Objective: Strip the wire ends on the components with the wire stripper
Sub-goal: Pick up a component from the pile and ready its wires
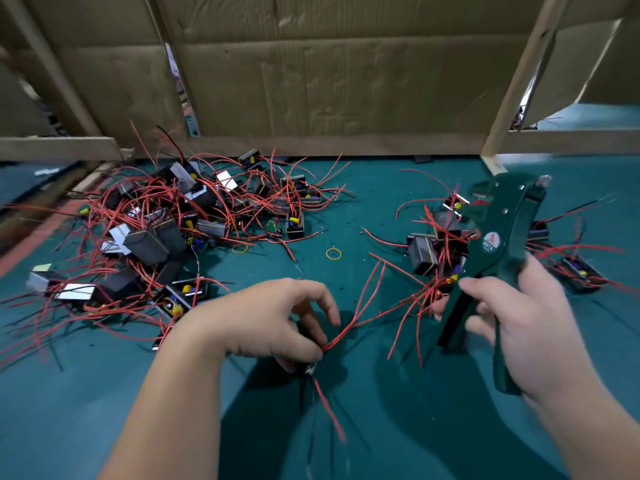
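My right hand [519, 320] grips the handles of a dark green wire stripper [498, 237], whose jaws point up and away above the right pile. My left hand [277, 320] holds a small dark component [309, 367], mostly hidden under the fingers, low at the centre. Red wires [360, 313] run from that component up to the right, and one more red wire [330, 414] trails down toward me. The stripper's jaws are well apart from these wires.
A large tangled pile of components with red wires [180, 216] lies at the left on the green mat [381, 427]. A smaller pile [433, 247] sits at the right behind the stripper. Two yellow rubber bands [333, 253] lie between them. Cardboard walls [311, 81] close the back.
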Demonstrator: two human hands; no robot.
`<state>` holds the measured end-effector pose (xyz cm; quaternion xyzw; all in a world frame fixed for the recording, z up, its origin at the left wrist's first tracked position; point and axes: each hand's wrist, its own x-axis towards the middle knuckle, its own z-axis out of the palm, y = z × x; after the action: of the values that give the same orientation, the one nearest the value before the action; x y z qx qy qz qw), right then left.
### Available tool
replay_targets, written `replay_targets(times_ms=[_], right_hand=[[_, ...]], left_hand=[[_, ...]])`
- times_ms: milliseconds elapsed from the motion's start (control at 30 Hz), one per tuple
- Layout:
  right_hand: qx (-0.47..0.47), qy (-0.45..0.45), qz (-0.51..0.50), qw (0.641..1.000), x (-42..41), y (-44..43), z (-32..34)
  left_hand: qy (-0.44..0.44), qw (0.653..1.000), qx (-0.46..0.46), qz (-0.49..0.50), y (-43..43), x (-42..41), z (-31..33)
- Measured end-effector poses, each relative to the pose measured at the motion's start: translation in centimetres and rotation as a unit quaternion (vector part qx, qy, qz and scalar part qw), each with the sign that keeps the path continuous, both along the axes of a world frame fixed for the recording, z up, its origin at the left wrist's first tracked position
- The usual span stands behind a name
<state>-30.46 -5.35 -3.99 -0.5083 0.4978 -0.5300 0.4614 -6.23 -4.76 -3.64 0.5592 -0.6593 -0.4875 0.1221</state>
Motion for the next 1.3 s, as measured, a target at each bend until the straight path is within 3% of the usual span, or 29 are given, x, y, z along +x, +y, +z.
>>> replay_targets(times_ms=[67, 167, 300, 400, 467, 533, 667, 733, 833, 900, 1000, 1133, 1300], right_hand=[[-0.018, 0.001, -0.011, 1.0, 0.0, 0.1, 0.1], [-0.055, -0.007, -0.011, 0.998, 0.0, 0.3, 0.1], [-0.051, -0.03, 0.009, 0.998, -0.1, 0.5, -0.2], [-0.043, -0.04, 0.03, 0.998, -0.1, 0.6, -0.5], [-0.053, -0.043, 0.033, 0.997, 0.0, 0.5, -0.7], [-0.061, -0.053, 0.035, 0.996, -0.1, 0.4, -0.9], [-0.071, -0.082, 0.037, 0.993, 0.0, 0.3, -0.7], [-0.081, -0.112, 0.037, 0.99, 0.2, 0.6, -0.5], [-0.086, -0.196, 0.069, 0.974, 0.3, 1.2, 0.1], [-0.031, -0.304, 0.185, 0.934, -0.2, 1.3, 0.5], [0.069, -0.403, 0.419, 0.811, -0.6, 1.2, 1.7], [0.127, -0.358, 0.452, 0.807, 0.0, 1.6, 1.4], [0.159, -0.349, 0.449, 0.807, 0.7, 1.8, 1.1]], left_hand=[[0.036, 0.998, -0.05, 0.026, -0.2, -0.4, 0.6], [0.087, 0.973, -0.156, 0.147, -1.6, -1.5, 2.2], [0.113, 0.883, -0.275, 0.363, -5.8, -2.5, 5.8], [0.172, 0.837, -0.292, 0.43, -9.8, -2.3, 9.5], [0.215, 0.847, -0.244, 0.421, -11.4, -2.0, 11.2], [0.177, 0.866, -0.214, 0.416, -11.8, -1.5, 11.7], [0.074, 0.857, -0.293, 0.418, -9.5, -0.6, 9.6], [0.034, 0.873, -0.288, 0.392, -8.2, -0.7, 7.2], [-0.073, 0.917, -0.224, 0.322, -7.4, -1.1, 3.6], [-0.214, 0.926, -0.17, 0.26, -7.9, -1.4, 1.3], [-0.365, 0.899, -0.121, 0.21, -8.8, -1.8, -1.1], [-0.434, 0.863, -0.144, 0.215, -9.4, -1.8, -2.4], [-0.334, 0.81, -0.347, 0.334, -8.3, -2.7, -1.0]])
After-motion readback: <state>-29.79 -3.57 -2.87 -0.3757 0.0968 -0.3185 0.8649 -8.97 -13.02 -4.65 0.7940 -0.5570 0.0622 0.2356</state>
